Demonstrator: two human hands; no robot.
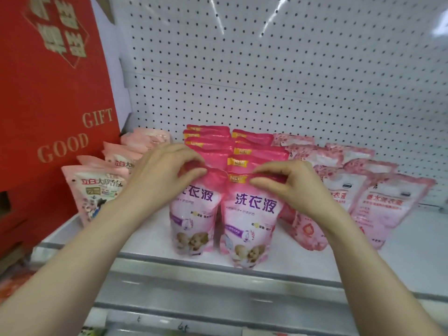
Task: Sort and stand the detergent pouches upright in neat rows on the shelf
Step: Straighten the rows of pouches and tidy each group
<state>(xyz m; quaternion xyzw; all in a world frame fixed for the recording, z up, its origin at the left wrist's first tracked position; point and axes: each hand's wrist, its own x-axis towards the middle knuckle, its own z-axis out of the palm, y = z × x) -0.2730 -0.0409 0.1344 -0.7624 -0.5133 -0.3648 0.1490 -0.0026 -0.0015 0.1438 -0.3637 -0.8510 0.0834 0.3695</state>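
Observation:
Two rows of bright pink detergent pouches stand upright in the middle of the white shelf [303,258]. My left hand [162,173] pinches the top edge of the front pouch of the left row [194,221]. My right hand [288,187] pinches the top edge of the front pouch of the right row [249,226]. Behind them more pink pouches [252,151] line up towards the pegboard. Pale pink pouches [97,190] stand in a row on the left. Flowered pink pouches [385,204] stand in rows on the right, leaning a little.
A tall red gift box [53,98] marked GOOD GIFT stands at the left end of the shelf. A white pegboard [278,69] forms the back wall. The shelf's grey front rail [218,280] runs below the pouches.

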